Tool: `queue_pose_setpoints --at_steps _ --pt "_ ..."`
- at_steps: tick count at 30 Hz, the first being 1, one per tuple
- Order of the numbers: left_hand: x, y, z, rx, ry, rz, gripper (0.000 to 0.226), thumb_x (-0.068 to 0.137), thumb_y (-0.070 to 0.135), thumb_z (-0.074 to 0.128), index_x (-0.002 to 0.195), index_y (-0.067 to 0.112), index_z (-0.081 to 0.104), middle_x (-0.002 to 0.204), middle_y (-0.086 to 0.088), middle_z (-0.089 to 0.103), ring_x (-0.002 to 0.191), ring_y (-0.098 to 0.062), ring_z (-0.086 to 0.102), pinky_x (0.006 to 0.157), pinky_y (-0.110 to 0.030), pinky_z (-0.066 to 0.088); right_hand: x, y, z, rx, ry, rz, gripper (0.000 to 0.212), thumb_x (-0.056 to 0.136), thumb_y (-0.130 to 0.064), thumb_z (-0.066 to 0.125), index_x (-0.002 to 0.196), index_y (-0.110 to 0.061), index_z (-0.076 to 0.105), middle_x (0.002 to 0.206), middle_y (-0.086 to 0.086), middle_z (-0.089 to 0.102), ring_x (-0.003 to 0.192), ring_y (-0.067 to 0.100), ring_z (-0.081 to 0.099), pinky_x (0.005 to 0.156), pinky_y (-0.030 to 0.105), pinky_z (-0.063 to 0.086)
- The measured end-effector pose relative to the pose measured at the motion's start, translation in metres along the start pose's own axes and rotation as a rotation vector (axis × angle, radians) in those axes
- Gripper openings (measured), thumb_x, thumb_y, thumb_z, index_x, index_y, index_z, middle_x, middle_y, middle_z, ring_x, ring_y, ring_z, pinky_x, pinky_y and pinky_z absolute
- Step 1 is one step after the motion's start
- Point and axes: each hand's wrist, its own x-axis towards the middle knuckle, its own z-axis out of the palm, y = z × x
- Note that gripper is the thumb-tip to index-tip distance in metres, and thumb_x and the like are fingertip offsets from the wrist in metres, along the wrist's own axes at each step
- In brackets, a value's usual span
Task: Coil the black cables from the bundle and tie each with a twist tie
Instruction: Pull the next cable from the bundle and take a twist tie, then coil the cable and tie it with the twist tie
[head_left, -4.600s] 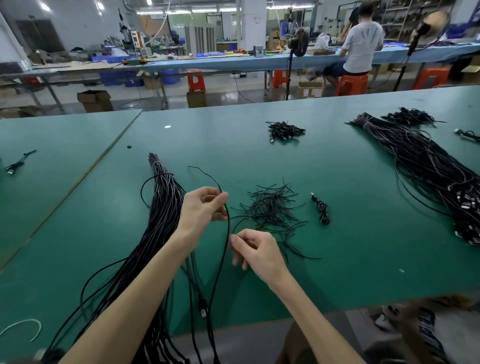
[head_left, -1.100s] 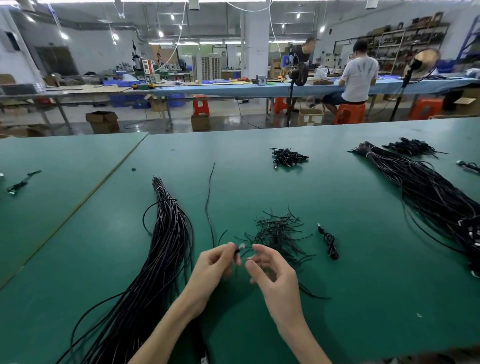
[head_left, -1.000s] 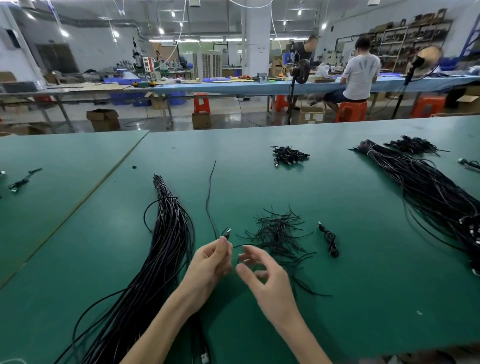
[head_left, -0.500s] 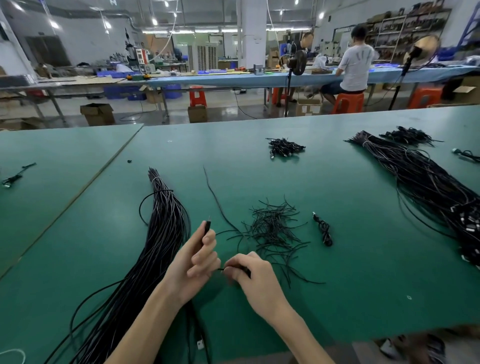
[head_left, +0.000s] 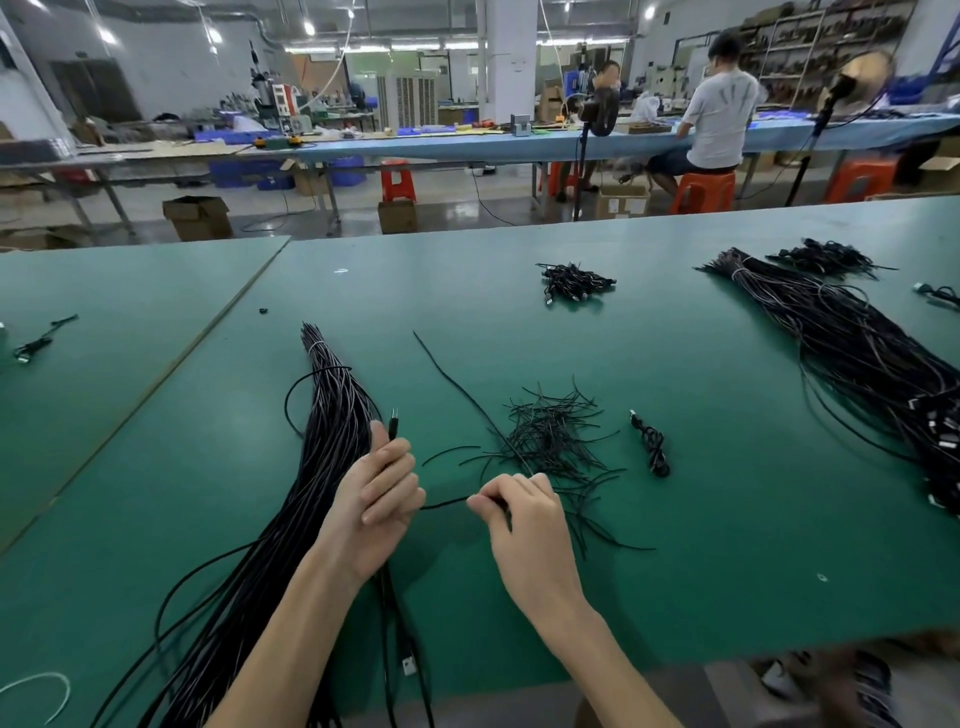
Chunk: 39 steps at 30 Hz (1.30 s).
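One black cable (head_left: 447, 503) held just right of the near bundle (head_left: 327, 415), left hand (head_left: 376, 499) gripping its plug end upright, right hand (head_left: 519, 512) pinching it beside one twist-tie pile (head_left: 550, 436); second bundle (head_left: 857, 353) and one small coil (head_left: 652, 447) farther right.

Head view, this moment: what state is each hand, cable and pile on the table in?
Thin black cable: uncoiled, spanning both hands, far end trailing across the table.
Left hand: grips the cable just below its plug.
Right hand: pinches the same cable.
Large black cable bundle: straight, banded near its far end.
Loose black twist ties: scattered heap.
Small black coiled cable: coiled, lying alone.
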Motion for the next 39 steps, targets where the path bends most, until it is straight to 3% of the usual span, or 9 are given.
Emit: queue_pose_setpoints --at_steps 3,6,10,17,20,24,30,33,39 --pt "-0.001 0.001 0.001 0.18 -0.039 -0.045 0.043 0.108 0.046 0.045 0.076 0.019 0.053 0.046 0.011 0.037 0.034 -0.005 0.031 0.045 -0.022 0.028 0.0 -0.001 -0.003 0.05 0.049 0.068 0.016 0.101 -0.031 0.064 0.088 -0.02 0.065 0.082 -0.021 0.055 0.094 0.008 0.048 0.089 0.029 0.045" --pt "-0.004 -0.012 0.006 0.732 -0.032 -0.087 0.045 0.104 0.05 0.054 0.074 0.017 0.055 0.05 0.0 0.044 0.037 -0.015 0.036 0.042 -0.023 0.032 0.0 -0.001 -0.004 0.018 0.036 0.099 0.015 0.101 -0.025 0.065 0.09 -0.016 0.067 0.082 -0.018 0.055 0.095 0.012 0.048 0.09 0.033 0.045" --pt "-0.002 -0.033 0.013 1.135 -0.027 0.117 0.045 0.108 0.038 0.048 0.079 0.007 0.061 0.059 -0.012 0.064 0.044 -0.028 0.057 0.045 -0.031 0.043 0.002 -0.001 -0.001 -0.068 0.004 0.098 0.016 0.104 -0.025 0.058 0.093 -0.016 0.067 0.083 -0.017 0.052 0.096 0.013 0.048 0.089 0.035 0.046" --pt "-0.002 -0.04 0.0 1.552 -0.041 0.35 0.013 0.101 0.022 0.063 0.106 0.027 0.075 0.095 0.018 0.072 0.091 -0.006 0.067 0.08 -0.02 0.051 0.003 0.006 -0.003 0.181 0.027 0.183 0.019 0.106 -0.017 0.053 0.093 -0.024 0.065 0.094 -0.004 0.067 0.092 0.011 0.061 0.082 0.028 0.05" --pt "-0.001 -0.041 0.001 1.56 -0.054 0.369 0.019 0.102 0.023 0.061 0.116 0.027 0.074 0.109 0.028 0.07 0.107 -0.001 0.066 0.092 -0.015 0.049 0.002 0.005 -0.002 0.21 0.039 0.137 0.02 0.107 -0.014 0.052 0.102 -0.027 0.067 0.099 -0.005 0.068 0.092 0.004 0.062 0.081 0.017 0.049" --pt "0.0 -0.038 0.001 1.551 0.051 0.297 0.023 0.107 0.032 0.054 0.095 0.026 0.072 0.088 0.016 0.073 0.083 -0.01 0.069 0.073 -0.027 0.053 0.002 0.007 -0.003 0.264 0.011 0.081 0.02 0.106 -0.013 0.055 0.114 -0.019 0.073 0.091 -0.011 0.072 0.081 0.005 0.066 0.073 0.011 0.048" --pt "0.001 -0.04 0.006 1.36 0.068 0.278 0.022 0.107 0.005 0.049 0.11 0.008 0.071 0.096 -0.001 0.076 0.091 -0.017 0.071 0.086 -0.029 0.056 0.002 0.006 -0.002 0.393 -0.034 0.051 0.022 0.103 -0.01 0.06 0.12 -0.021 0.067 0.094 -0.013 0.077 0.083 0.009 0.073 0.079 0.017 0.054" --pt "0.001 -0.037 0.01 1.258 0.111 0.254 0.027 0.108 0.015 0.049 0.097 0.007 0.072 0.074 -0.003 0.064 0.069 -0.022 0.057 0.07 -0.035 0.048 0.002 0.006 -0.001 0.388 -0.079 0.036 0.017 0.104 -0.015 0.06 0.117 -0.024 0.054 0.087 -0.017 0.077 0.086 0.004 0.073 0.077 0.008 0.048" --pt "0.001 -0.035 0.019 1.082 0.181 0.223 0.045 0.108 0.037 0.045 0.075 0.026 0.074 0.057 0.002 0.052 0.052 -0.012 0.046 0.053 -0.017 0.04 0.001 0.004 0.001 0.341 -0.126 0.001 0.014 0.104 -0.024 0.06 0.107 -0.033 0.05 0.089 -0.013 0.077 0.079 0.004 0.073 0.07 0.016 0.052"
